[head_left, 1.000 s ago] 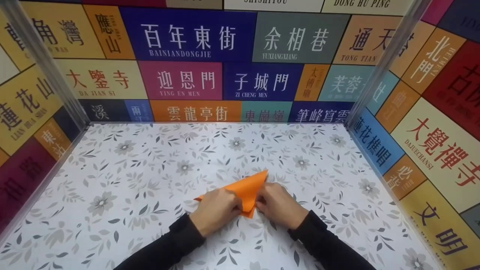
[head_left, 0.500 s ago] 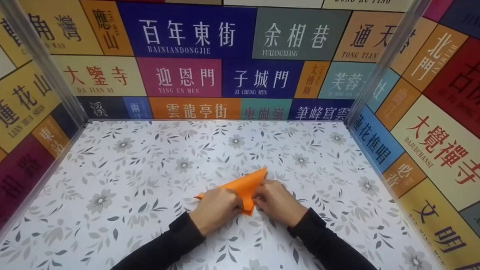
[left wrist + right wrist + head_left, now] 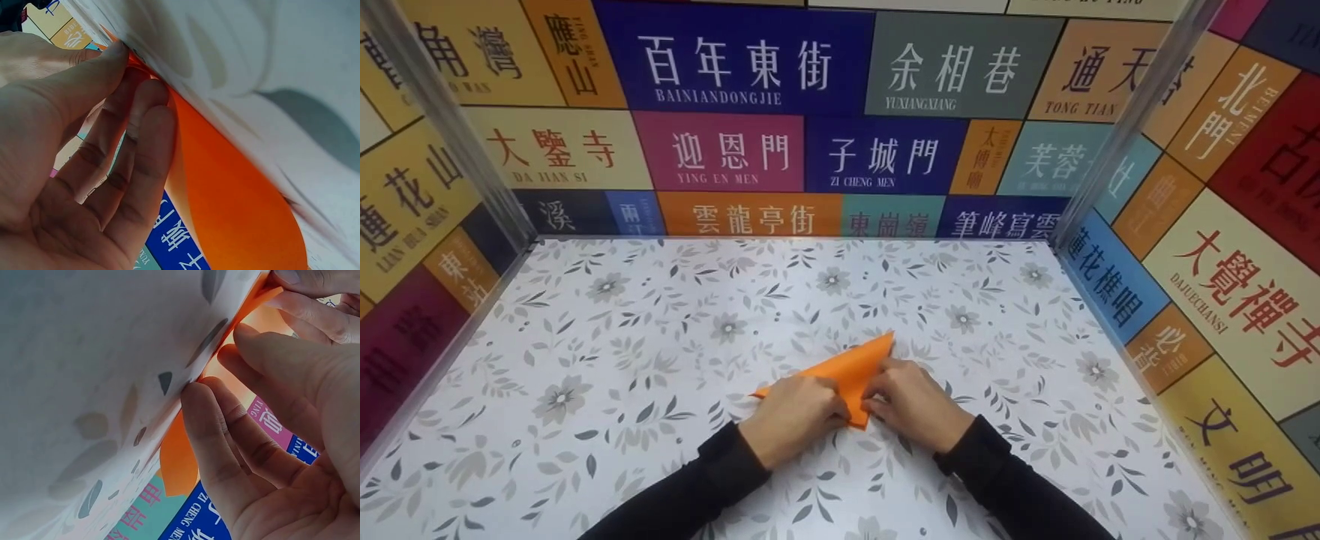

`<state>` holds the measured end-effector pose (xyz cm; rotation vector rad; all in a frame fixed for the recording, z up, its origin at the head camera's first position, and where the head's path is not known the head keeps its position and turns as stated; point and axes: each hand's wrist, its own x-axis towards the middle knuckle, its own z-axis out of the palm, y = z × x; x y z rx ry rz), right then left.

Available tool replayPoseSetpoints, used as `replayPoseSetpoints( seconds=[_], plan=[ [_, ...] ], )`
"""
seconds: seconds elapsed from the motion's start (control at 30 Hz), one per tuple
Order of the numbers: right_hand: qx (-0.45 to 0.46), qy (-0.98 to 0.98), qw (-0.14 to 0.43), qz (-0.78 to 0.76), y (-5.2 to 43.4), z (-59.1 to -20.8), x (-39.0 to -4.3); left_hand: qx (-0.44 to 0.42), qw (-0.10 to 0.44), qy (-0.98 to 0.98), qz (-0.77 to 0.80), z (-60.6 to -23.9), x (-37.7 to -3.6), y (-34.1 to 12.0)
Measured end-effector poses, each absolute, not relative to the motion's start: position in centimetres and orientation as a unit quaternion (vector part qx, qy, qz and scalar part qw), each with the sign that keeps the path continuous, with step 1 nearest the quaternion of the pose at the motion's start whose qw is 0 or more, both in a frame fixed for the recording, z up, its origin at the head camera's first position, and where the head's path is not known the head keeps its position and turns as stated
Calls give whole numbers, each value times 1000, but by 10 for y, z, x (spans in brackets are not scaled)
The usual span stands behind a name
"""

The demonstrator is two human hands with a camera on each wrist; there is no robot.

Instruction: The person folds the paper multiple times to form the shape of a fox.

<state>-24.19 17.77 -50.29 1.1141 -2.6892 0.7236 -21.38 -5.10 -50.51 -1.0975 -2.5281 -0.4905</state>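
A sheet of orange paper [image 3: 849, 373], folded over with a raised, curved layer, lies on the table between both hands. My left hand [image 3: 796, 412] covers its left part and pinches the near edge between thumb and fingertips. In the left wrist view the paper [image 3: 230, 197] bulges away from the left hand's fingers [image 3: 149, 152]. My right hand [image 3: 916, 401] pinches the right edge, close to the near corner. The right wrist view has the right hand's fingers [image 3: 208, 422] against the paper [image 3: 180, 458] and the tabletop. Some of the folded layers are hidden under the hands.
The table [image 3: 660, 300] has a white cover with grey flowers and leaves. Behind it stands a wall of coloured sign panels [image 3: 735, 67], with similar panels at both sides. Clear strips [image 3: 1117, 135] run up the corners.
The paper's near corner layers, offset before, now lie closer together as one tip. My right hand has shifted slightly left along the edge. The left hand stays almost in place.
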Motion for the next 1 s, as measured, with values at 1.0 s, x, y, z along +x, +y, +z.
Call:
replayPoseSetpoints(
  seconds=[1.0],
  plan=[
    [386,-887,76,244,178,-505,-242,-423,156,-873,-185,-506,-217,-51]
  ],
)
